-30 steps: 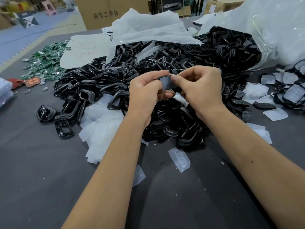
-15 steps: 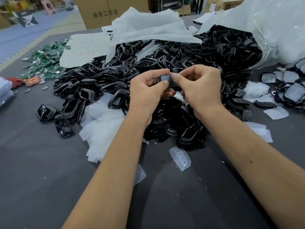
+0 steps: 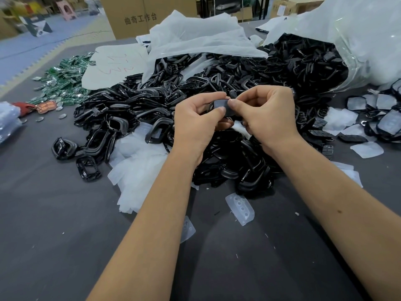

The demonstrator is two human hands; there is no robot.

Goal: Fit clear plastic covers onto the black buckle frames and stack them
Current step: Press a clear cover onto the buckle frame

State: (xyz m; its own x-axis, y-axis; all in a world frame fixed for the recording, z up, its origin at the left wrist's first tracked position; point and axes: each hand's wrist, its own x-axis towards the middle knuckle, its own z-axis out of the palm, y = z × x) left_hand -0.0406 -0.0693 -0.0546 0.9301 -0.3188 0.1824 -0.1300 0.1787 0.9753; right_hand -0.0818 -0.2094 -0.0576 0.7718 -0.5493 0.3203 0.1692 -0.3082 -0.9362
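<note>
Both hands, left hand (image 3: 196, 120) and right hand (image 3: 265, 115), pinch one covered buckle frame (image 3: 223, 106) between thumb and fingers, above the frame pile (image 3: 217, 88) on grey counter (image 3: 54, 224); cardboard box (image 3: 138, 16) behind.

Glossy black plastic frames (image 3: 195, 88), translucent matt covers (image 3: 239, 208), matt grey cloth tabletop (image 3: 54, 246)

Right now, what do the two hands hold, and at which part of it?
Both hands pinch one buckle frame with its clear cover: the left hand at its left edge, the right hand at its right edge, thumbs on the cover's face.
</note>
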